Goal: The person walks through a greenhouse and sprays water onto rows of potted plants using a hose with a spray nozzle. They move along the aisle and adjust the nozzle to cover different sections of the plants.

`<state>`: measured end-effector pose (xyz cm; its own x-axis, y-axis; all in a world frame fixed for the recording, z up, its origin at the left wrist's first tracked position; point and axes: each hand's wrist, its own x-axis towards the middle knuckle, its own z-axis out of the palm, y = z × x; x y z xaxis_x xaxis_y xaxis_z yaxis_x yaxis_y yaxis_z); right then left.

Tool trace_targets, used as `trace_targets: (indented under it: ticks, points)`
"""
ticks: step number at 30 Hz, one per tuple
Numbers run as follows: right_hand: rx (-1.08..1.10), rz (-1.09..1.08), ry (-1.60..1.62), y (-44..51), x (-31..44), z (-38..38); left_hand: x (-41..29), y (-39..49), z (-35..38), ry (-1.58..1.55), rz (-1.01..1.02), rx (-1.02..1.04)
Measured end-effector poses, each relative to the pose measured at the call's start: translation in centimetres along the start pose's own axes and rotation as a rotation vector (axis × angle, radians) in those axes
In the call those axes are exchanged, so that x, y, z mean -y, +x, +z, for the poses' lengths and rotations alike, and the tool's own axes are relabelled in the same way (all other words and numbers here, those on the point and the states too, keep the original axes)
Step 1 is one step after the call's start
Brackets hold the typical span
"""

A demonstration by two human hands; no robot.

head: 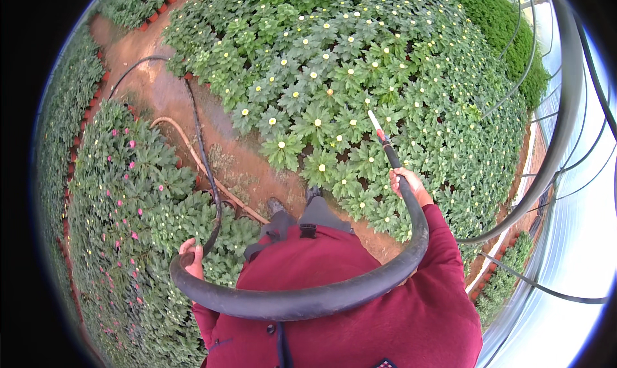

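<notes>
A thick black rubber hose (289,304) loops across the front of my body. My right hand (406,185) is closed around it near its outlet end, where a white-tipped nozzle (374,121) with a red part points over potted plants with pale yellow-white blooms (317,122). At the lower left my left hand (193,257) grips the same hose, palm and fingers around it. From there the hose runs down to the ground and away along the path. Whether water comes out of the nozzle cannot be told.
A brown hose (193,153) lies on the reddish dirt path (250,163), crossed by the black one. Pink-flowered plants (135,213) crowd the left side. Curved greenhouse frame tubes (554,141) and plastic sheeting (583,233) stand at the right. My shoes (275,206) are beside the bed.
</notes>
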<state>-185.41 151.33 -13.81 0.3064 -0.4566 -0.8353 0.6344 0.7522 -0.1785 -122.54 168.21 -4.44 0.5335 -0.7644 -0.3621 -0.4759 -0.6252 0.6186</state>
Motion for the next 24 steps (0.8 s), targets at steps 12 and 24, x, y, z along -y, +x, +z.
trace_targets:
  ticks: [12,24]
  points:
    - [-0.039,0.126,0.01,-3.6,-5.6,2.5,1.7,1.0,-1.6,-0.136,0.03,0.066]
    - [0.015,0.266,0.104,-3.9,-11.8,2.2,3.7,2.0,-2.6,-0.105,-0.043,0.095]
